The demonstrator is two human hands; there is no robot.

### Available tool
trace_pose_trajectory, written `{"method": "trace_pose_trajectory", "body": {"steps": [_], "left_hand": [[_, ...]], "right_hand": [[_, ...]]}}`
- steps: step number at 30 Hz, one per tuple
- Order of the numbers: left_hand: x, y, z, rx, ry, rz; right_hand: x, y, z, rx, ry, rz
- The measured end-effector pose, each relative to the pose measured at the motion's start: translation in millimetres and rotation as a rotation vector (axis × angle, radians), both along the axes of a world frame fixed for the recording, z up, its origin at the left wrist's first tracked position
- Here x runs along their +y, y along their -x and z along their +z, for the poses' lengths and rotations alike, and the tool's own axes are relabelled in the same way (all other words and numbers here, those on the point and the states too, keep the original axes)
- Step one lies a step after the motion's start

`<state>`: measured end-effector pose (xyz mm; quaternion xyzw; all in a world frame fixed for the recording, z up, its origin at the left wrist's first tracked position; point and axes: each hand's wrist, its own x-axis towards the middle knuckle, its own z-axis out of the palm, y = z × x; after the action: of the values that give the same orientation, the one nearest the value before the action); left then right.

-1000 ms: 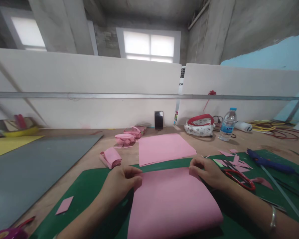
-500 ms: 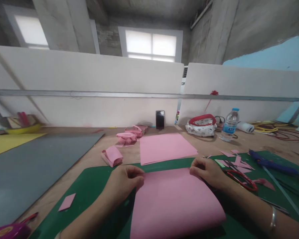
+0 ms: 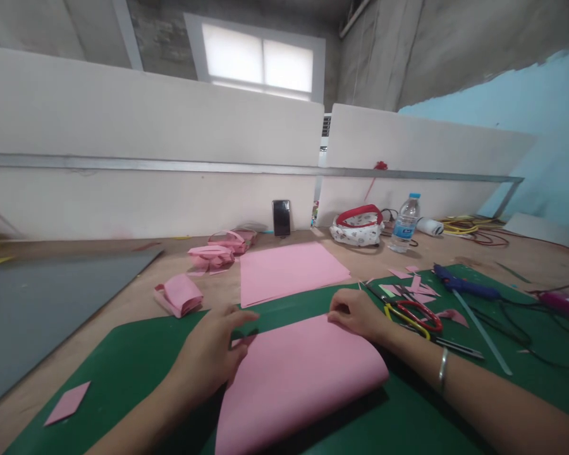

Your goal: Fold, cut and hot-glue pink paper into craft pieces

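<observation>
A pink sheet of paper [image 3: 298,373] is bent over in a loose curve on the green cutting mat [image 3: 118,360]. My right hand [image 3: 358,313] pinches its far right corner. At the far left corner, my left hand [image 3: 213,347] has its thumb and forefinger spread apart, the thumb by the paper's edge. Beyond the fold lies a stack of flat pink sheets [image 3: 289,272]. A rolled pink paper piece [image 3: 180,294] sits past my left hand, and a small pink rectangle [image 3: 67,403] lies on the mat to the left.
Right of my right hand are red-handled scissors [image 3: 420,315], yellow-handled scissors [image 3: 408,319], pink scraps [image 3: 422,289] and a blue glue gun [image 3: 464,283]. Farther back stand a phone [image 3: 281,218], a white pouch [image 3: 357,226] and a water bottle [image 3: 405,224]. A grey board [image 3: 52,309] covers the left.
The view has turned right. My left hand has loosened, its forefinger lifting off the paper's corner. My right hand still pinches the other corner.
</observation>
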<state>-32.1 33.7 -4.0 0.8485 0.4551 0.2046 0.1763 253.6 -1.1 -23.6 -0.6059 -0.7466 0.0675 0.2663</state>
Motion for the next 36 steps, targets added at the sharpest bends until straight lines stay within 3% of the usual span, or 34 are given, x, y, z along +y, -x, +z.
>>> {"method": "trace_pose_trajectory", "body": {"steps": [2, 5, 8, 13, 18, 23, 25, 27, 29, 32, 36], "left_hand": [[-2.9, -7.1, 3.9, -0.025, -0.045, -0.179], [-7.3, -23.4, 12.8, -0.035, 0.018, -0.475], [-7.7, -43.3, 17.2, -0.054, 0.072, -0.629], [-4.1, -67.0, 3.4, -0.004, 0.048, -0.716], [-1.9, -64.0, -10.8, 0.129, 0.043, -0.771], [-1.3, -61.7, -13.1, 0.160, 0.014, -0.796], [-1.9, -62.7, -12.9, 0.143, -0.008, -0.800], [-2.1, -63.0, -13.4, 0.129, -0.027, -0.797], [-1.7, -62.3, -15.2, 0.128, -0.041, -0.798], [-0.7, -60.5, -20.0, 0.135, -0.068, -0.814], [-0.3, -60.0, -24.9, 0.142, -0.095, -0.815]], "right_hand": [[-0.3, 0.5, 0.9, -0.010, 0.001, 0.007], [-0.3, 1.4, 2.2, -0.028, -0.001, 0.011], [-0.4, 1.9, 3.7, -0.041, -0.006, 0.009], [-1.8, 2.7, 4.2, -0.046, -0.016, 0.010], [1.7, -0.1, 1.5, -0.043, -0.007, 0.024], [-13.0, 1.8, 27.7, -0.043, -0.048, 0.063], [-31.0, 15.9, 42.1, -0.038, -0.064, 0.156], [-52.0, 37.9, 47.1, -0.064, -0.055, 0.395], [-70.6, 61.7, 38.2, -0.200, -0.143, 0.537], [-85.6, 86.9, 8.4, -0.426, -0.260, 0.508], [-89.6, 92.0, -17.1, -0.503, -0.269, 0.479]]}}
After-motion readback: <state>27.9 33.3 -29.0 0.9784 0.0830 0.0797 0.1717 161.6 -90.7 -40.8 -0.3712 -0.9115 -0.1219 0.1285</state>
